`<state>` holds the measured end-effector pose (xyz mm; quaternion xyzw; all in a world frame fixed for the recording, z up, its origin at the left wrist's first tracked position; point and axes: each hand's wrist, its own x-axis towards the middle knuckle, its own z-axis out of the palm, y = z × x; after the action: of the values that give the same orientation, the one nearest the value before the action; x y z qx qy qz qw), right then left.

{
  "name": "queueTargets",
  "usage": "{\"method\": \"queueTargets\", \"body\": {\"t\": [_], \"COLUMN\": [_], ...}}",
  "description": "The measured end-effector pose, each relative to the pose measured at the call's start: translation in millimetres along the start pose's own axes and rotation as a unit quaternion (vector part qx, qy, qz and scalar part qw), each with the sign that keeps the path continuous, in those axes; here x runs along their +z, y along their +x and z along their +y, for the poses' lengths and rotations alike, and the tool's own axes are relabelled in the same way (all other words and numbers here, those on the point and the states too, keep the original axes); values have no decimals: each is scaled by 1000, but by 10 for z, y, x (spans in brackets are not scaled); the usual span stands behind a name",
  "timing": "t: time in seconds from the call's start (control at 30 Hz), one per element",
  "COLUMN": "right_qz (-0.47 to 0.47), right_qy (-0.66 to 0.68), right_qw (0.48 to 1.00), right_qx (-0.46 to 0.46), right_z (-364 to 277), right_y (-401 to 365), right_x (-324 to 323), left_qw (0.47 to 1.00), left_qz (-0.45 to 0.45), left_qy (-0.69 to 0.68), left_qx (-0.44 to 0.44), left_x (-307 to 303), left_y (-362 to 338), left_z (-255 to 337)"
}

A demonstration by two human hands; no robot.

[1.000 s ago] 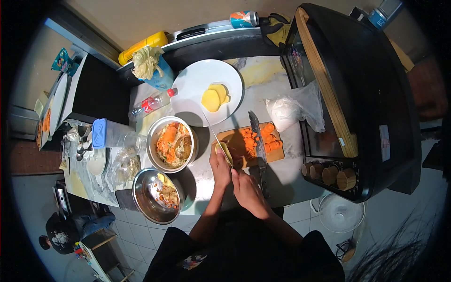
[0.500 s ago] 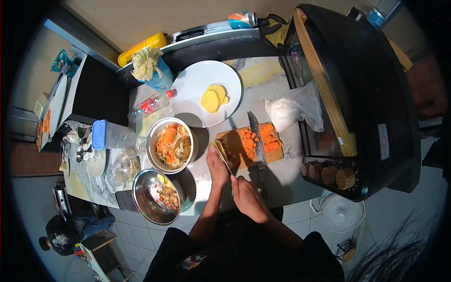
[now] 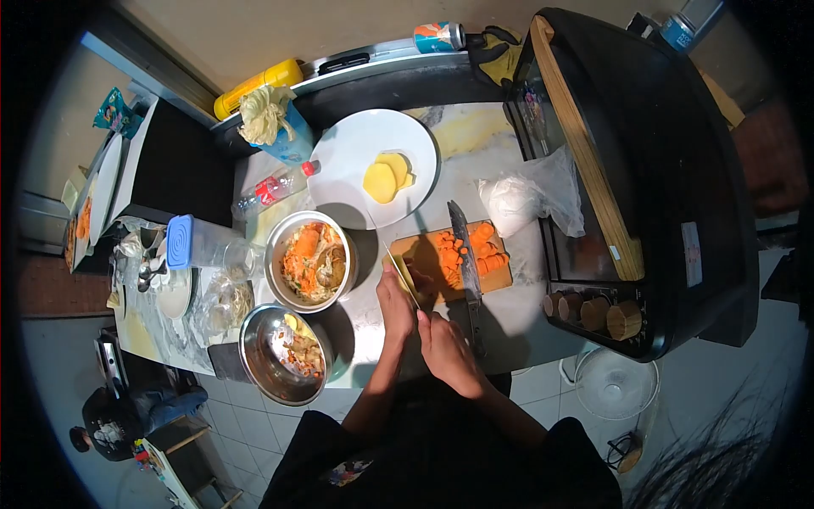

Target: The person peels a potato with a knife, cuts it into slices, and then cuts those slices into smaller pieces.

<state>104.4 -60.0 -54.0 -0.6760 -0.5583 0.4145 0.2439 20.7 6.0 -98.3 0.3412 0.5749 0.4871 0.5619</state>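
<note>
My left hand [image 3: 395, 304] is wrapped round a yellow potato piece [image 3: 405, 273], just off the left edge of the wooden board [image 3: 424, 246]. In my right hand [image 3: 447, 355] is the handle of a thin knife, its blade [image 3: 391, 254] lying against the potato. Chopped carrot [image 3: 485, 246] rests on the board, with a larger knife [image 3: 465, 254] lying across it. Potato slices [image 3: 381, 181] sit on the white plate [image 3: 348, 140] behind. A pot [image 3: 273, 280] of vegetables stands left of my left hand.
A metal bowl [image 3: 254, 365] with peelings stands front left. Behind it are a lidded container [image 3: 208, 246] and a bottle [image 3: 275, 188]. A bag of white powder [image 3: 513, 204] sits beside the black oven [image 3: 678, 187]. A person [image 3: 114, 424] is far left.
The thin knife's blade has moved up and left along the potato, with more of it showing past my left hand. My right hand has shifted slightly towards my left.
</note>
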Motion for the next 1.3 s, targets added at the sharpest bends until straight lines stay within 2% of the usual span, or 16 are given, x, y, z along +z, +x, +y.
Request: {"method": "queueTargets", "body": {"t": [0.27,0.37,0.43,0.5,0.57,0.6,0.8,0.87,1.0,1.07,1.3], "right_qz": [2,17,-8,8,-9,-50,-60,-57,-16,9,18], "right_qy": [15,30,57,82,82,81,83,80,92,79,84], "right_qw": [1000,999,998,995,996,995,995,995,995,995,995], "right_qx": [-1,-34,-40,-59,-39,-10,1,-1,-35,-61,-57], "right_z": [-21,80,161,173,112,25,10,-5,72,124,117], "right_y": [62,97,132,130,111,110,90,76,84,99,111], "right_x": [-53,-87,-128,-162,-260,-352,-364,-352,-172,-101,-30], "left_qw": [999,998,992,986,991,991,979,992,993,989,980], "left_qz": [-11,-37,-65,-76,-111,-111,-147,-104,-99,-95,-100], "left_qy": [-28,-46,-100,-140,-76,-77,-133,-48,-31,-117,-160], "left_qx": [-27,-33,-40,-58,-26,-25,-47,48,51,-9,-66], "left_x": [28,6,-15,-42,-87,-99,-56,-36,-28,12,-13], "left_y": [-29,-37,-13,9,45,53,-8,21,2,-52,-67], "left_z": [54,115,163,203,182,176,188,34,65,133,38]}}
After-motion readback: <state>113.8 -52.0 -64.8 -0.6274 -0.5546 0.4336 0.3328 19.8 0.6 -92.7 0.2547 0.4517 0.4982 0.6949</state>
